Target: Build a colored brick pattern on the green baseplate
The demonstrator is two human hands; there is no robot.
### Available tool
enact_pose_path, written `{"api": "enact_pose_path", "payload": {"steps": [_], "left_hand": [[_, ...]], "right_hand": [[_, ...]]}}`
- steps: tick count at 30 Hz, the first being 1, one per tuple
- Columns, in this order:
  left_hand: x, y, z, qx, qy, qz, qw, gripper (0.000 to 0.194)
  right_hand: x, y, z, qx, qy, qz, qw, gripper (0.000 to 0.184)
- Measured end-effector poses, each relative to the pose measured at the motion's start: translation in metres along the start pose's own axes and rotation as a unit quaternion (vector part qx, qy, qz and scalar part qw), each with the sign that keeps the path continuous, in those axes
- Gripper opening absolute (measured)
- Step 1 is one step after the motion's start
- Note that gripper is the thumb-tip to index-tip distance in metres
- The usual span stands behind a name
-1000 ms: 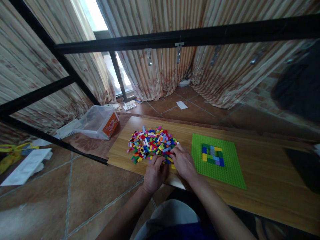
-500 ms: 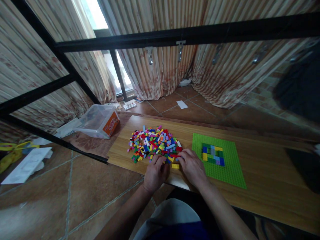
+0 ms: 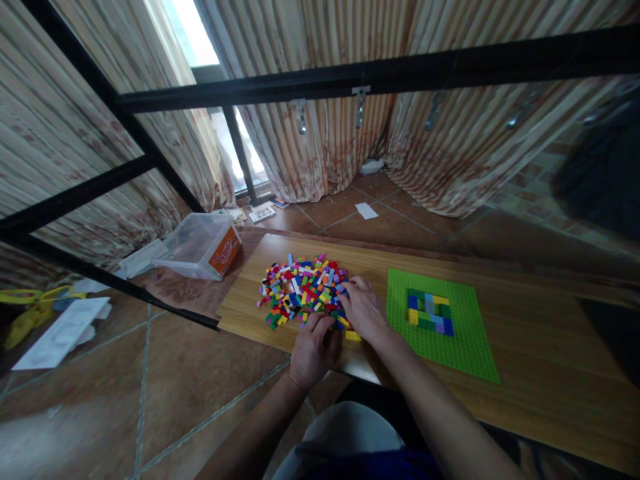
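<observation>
A heap of mixed colourful toy bricks [image 3: 300,283] lies on the wooden table. My left hand [image 3: 313,350] is at the heap's front edge with its fingers curled together; whatever is between them is hidden. Over the heap's right side, my right hand [image 3: 364,308] reaches with its fingers stretched out, touching the bricks. Beside and partly below my right wrist is a loose yellow brick [image 3: 353,335]. To the right, a green baseplate [image 3: 467,347] carries a low square of blue, yellow, green and purple bricks [image 3: 430,312].
A clear plastic box [image 3: 193,250] with an orange label stands on the floor beyond the table's left end. A black metal bar [image 3: 280,87] crosses above the table's far side. A dark flat thing [image 3: 613,333] lies at the table's right.
My right hand has moved up and left, from near the yellow brick to the heap's right side. My left hand stays almost in place. The view has shifted slightly.
</observation>
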State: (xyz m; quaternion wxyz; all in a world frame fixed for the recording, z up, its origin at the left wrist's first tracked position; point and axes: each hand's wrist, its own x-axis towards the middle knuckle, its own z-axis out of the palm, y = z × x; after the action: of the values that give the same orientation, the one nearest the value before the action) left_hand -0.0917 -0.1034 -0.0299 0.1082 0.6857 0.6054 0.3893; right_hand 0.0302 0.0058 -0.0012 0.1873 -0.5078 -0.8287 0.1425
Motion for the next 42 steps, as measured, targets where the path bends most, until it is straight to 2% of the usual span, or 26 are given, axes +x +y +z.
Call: {"api": "enact_pose_path", "payload": {"steps": [5,13,17,22,26,33,39,42], "left_hand": [[-0.001,-0.001,0.001,0.005,-0.001,0.0,1.0,0.019],[0.0,0.0,0.001,0.006,0.004,-0.002,1.0,0.019],[0.0,0.0,0.001,-0.001,0.003,-0.003,1.0,0.014],[0.0,-0.001,0.001,-0.002,-0.004,-0.011,1.0,0.01],[0.0,-0.002,0.002,0.001,-0.006,-0.009,1.0,0.01],[0.0,-0.002,0.003,0.008,-0.001,-0.012,1.0,0.01],[0.001,0.0,0.002,0.007,-0.001,-0.012,1.0,0.01],[0.001,0.0,0.002,0.012,-0.002,-0.011,1.0,0.01]], "right_hand": [[-0.012,0.006,0.002,0.017,-0.011,-0.017,1.0,0.024],[-0.031,0.02,-0.008,0.08,-0.027,-0.071,0.994,0.022],[-0.019,0.026,-0.011,0.094,-0.01,-0.045,0.994,0.024],[0.013,0.032,-0.007,0.064,0.04,-0.002,0.997,0.028],[0.031,0.036,-0.001,0.019,0.023,0.006,1.0,0.028],[0.029,0.042,0.003,0.035,0.005,0.024,0.999,0.019],[0.025,0.047,-0.002,0.004,0.048,0.062,0.997,0.02],[0.028,0.041,-0.002,0.012,0.046,0.045,0.998,0.02]]}}
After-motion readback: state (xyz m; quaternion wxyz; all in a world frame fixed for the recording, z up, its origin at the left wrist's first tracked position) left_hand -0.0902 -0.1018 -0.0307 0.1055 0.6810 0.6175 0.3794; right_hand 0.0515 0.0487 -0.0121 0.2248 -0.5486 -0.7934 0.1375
